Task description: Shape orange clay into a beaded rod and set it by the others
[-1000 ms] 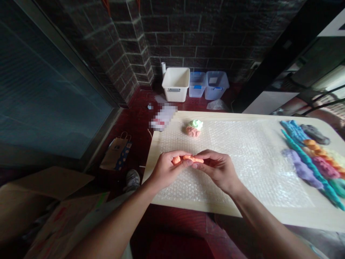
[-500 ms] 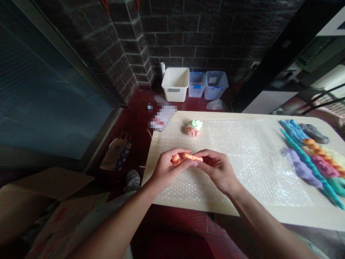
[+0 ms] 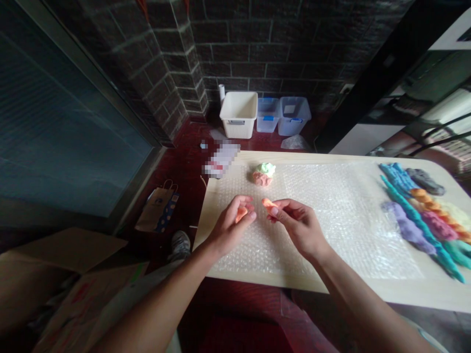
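My right hand point(image 3: 294, 223) pinches an orange piece of modelling clay point(image 3: 269, 203) between thumb and fingers, its rounded end pointing up and left. A second orange lump of clay point(image 3: 241, 214) rests in the curled fingers of my left hand point(image 3: 232, 223), whose thumb and fingertips stand a little apart. Both hands hover over the near left part of a bubble wrap sheet point(image 3: 324, 220), with a small gap between them. Beyond them sits a clay shape point(image 3: 263, 174), pale green on top and pinkish below.
Twisted and lumpy clay pieces lie at the table's right, among them a teal roll point(image 3: 419, 225), a purple lump point(image 3: 408, 228) and a grey one point(image 3: 425, 181). Past the table point(image 3: 312, 158) stand a white bin point(image 3: 239, 115) and two clear boxes. A paper bag point(image 3: 156, 208) is on the floor left.
My hands have drawn apart. The orange clay piece that both were touching is now in my right hand alone, tilted upward; my left hand's fingers have loosened around the other lump.
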Motion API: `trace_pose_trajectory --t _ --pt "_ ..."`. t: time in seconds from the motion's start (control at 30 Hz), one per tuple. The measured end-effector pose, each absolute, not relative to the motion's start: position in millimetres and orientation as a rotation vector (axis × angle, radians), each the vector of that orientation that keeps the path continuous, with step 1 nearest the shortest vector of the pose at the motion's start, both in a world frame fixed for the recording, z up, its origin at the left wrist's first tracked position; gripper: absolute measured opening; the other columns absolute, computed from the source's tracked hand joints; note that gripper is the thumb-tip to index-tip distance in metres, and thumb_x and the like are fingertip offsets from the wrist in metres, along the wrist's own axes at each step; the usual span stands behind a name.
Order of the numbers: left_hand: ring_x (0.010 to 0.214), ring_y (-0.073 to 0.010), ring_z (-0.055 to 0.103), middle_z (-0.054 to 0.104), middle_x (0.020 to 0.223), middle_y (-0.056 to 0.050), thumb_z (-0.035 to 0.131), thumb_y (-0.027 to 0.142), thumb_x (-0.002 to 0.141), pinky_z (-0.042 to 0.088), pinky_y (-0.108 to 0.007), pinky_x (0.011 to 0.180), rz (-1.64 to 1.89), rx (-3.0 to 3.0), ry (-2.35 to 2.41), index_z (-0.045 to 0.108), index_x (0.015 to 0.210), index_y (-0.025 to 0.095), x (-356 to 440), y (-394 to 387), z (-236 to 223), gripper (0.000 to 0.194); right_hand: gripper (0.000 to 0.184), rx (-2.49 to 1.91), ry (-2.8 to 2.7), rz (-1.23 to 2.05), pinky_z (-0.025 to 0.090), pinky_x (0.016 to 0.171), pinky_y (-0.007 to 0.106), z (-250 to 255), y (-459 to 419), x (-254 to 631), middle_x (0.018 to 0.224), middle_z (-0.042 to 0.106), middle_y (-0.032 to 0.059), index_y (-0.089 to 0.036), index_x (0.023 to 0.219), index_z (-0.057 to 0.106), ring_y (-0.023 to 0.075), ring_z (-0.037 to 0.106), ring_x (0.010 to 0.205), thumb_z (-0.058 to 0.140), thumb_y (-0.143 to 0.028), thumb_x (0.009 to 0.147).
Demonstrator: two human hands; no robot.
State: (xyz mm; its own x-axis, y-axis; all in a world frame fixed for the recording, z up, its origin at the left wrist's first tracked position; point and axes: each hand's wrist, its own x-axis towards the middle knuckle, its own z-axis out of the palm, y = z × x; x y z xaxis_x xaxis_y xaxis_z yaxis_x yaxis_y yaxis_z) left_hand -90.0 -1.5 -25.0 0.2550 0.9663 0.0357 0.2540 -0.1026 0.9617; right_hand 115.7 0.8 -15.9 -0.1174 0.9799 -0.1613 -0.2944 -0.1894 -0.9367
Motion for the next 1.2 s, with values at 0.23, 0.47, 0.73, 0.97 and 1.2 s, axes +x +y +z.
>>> trace_pose_trajectory --t 0.23,0.47,0.73,0.97,1.2 --pt "0.115 -0.0314 0.059 0.064 0.122 -0.016 0.044 0.014 0.102 0.05 -0.052 0.101 0.634 2.352 1.188 0.055 0.133 0.013 -81 -6 -39 0.032 0.017 -0.92 -0.577 1.872 0.055 0.07 0.029 -8 7 123 0.081 0.071 0.0059 -0.017 0.096 0.076 0.0169 0.066 0.073 0.066 -0.027 0.087" --pt "0.127 -0.0288 0.057 0.06 0.132 -0.016 0.058 0.02 0.097 0.047 -0.047 0.11 0.973 2.239 1.227 0.052 0.136 0.016 -77 -6 -22 0.039 0.027 -0.948 -0.465 1.879 0.03 0.045 0.022 0 3 117 0.062 0.043 -0.0046 -0.019 0.079 0.066 0.0093 0.037 0.051 0.076 -0.043 0.082" --pt "0.075 -0.0169 0.068 0.069 0.083 -0.002 0.063 0.038 0.098 0.054 -0.031 0.069 0.941 1.603 1.271 0.059 0.09 0.021 -58 -17 -5 0.019 0.059 -1.084 -0.653 1.509 0.032 0.047 0.028 -5 -1 93 0.054 0.035 -0.006 -0.023 0.06 0.045 0.0111 0.033 0.048 0.066 -0.068 0.092" --pt "0.097 -0.0223 0.07 0.073 0.116 -0.01 0.068 0.025 0.09 0.055 -0.035 0.084 0.971 1.595 1.109 0.063 0.116 0.019 -52 -19 10 0.027 0.051 -1.071 -1.084 1.378 0.043 0.114 0.051 6 -13 88 0.137 0.066 0.0073 -0.031 0.121 0.074 0.0287 0.058 0.13 0.037 -0.064 0.107" --pt "0.071 -0.0161 0.055 0.061 0.078 -0.002 0.053 0.023 0.098 0.041 -0.029 0.066 0.926 1.562 1.04 0.056 0.086 0.02 -55 -18 16 0.013 0.042 -1.112 -1.542 1.118 0.022 0.13 0.052 2 -20 94 0.16 0.045 0.004 -0.038 0.143 0.064 0.0291 0.034 0.154 0.047 -0.051 0.107"
